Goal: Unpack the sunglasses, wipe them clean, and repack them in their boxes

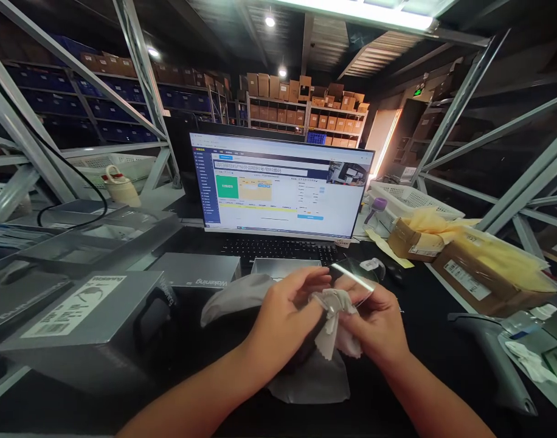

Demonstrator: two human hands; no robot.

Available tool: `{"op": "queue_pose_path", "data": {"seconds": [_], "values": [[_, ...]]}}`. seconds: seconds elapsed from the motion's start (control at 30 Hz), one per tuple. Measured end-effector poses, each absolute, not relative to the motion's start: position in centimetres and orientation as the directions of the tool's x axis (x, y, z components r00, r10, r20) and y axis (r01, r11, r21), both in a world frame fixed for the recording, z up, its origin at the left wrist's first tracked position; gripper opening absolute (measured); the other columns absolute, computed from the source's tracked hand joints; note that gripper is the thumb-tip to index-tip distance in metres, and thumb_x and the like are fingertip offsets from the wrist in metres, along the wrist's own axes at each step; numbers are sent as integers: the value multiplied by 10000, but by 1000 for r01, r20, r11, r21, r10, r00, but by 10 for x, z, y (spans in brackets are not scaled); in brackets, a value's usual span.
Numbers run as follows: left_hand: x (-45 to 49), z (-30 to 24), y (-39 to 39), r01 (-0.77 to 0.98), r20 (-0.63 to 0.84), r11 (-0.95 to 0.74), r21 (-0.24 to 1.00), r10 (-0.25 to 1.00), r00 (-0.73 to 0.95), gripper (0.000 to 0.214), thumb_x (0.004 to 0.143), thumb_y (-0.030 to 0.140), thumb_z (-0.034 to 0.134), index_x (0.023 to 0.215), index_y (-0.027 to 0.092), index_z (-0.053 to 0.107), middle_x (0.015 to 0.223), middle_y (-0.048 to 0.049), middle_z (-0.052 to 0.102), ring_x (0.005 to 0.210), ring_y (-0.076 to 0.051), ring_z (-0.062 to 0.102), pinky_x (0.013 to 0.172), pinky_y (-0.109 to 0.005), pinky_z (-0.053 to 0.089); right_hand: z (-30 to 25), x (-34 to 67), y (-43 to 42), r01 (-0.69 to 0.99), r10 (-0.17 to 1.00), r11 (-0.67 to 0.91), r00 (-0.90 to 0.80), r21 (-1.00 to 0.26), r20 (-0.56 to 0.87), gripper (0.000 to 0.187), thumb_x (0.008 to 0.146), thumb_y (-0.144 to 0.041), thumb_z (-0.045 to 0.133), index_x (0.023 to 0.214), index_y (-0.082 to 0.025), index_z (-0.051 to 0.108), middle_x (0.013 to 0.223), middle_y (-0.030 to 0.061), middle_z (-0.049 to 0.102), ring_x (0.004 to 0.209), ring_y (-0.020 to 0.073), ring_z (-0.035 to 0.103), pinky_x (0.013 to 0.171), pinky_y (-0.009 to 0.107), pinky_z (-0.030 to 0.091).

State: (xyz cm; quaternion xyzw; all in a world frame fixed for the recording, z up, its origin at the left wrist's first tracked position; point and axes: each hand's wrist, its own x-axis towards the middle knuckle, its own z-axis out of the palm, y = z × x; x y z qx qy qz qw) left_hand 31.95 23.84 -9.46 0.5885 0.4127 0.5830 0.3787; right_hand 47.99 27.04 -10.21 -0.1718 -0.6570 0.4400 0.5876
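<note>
My left hand [285,310] and my right hand [376,319] meet over the black desk [442,353] in front of the keyboard [281,248]. Both pinch a small white cloth [335,322] that hangs crumpled between them. My right hand also holds a thin clear lens or glass piece [354,281], tilted, against the cloth. A grey soft pouch [235,295] lies just behind my left hand, and another grey fabric piece [312,380] lies under my wrists.
A lit monitor [278,185] stands behind the keyboard. Grey product boxes [84,319] are stacked at left. Brown cartons with yellow padding [470,255] sit at right beside a white basket [408,198]. A handheld scanner [497,353] rests at right. Metal shelving surrounds the desk.
</note>
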Motion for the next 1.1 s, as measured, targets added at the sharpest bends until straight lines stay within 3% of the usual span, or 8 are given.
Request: {"op": "queue_pose_path", "data": {"seconds": [0.27, 0.53, 0.83, 1.1], "values": [[315, -94, 239, 121, 372, -372, 920, 928, 17, 410, 824, 226, 664, 1234, 229, 681, 1190, -64, 743, 1090, -230, 713, 988, -364, 573, -100, 479, 272, -329, 843, 375, -268, -867, 466, 132, 643, -251, 896, 699, -235, 778, 723, 24, 744, 677, 183, 652, 672, 309, 519], [319, -101, 236, 365, 473, -474, 801, 875, 97, 477, 815, 127, 606, 1263, 274, 678, 1241, -18, 725, 1128, -214, 688, 993, -333, 555, -102, 477, 277, -440, 958, 15, -252, -898, 139, 288, 481, -277, 963, 684, -205, 772, 644, 4, 723, 568, 138, 619, 557, 240, 493], [322, -109, 240, 473, 571, -548, 690, 814, 110, 582, 804, 88, 564, 1361, 249, 607, 1301, -40, 693, 1178, -224, 659, 1021, -345, 530, -106, 467, 279, -561, 967, -88, -246, -823, 65, 374, 454, -248, 974, 750, -200, 750, 652, -11, 724, 552, 119, 626, 527, 205, 490], [319, -110, 240, 483, 606, -563, 671, 791, 81, 566, 814, 93, 561, 1359, 241, 606, 1307, -35, 689, 1165, -212, 666, 1040, -346, 524, -103, 476, 286, -641, 924, -217, -378, -736, 58, 369, 553, -280, 938, 840, -211, 718, 734, -12, 731, 599, 140, 664, 571, 234, 543]]}}
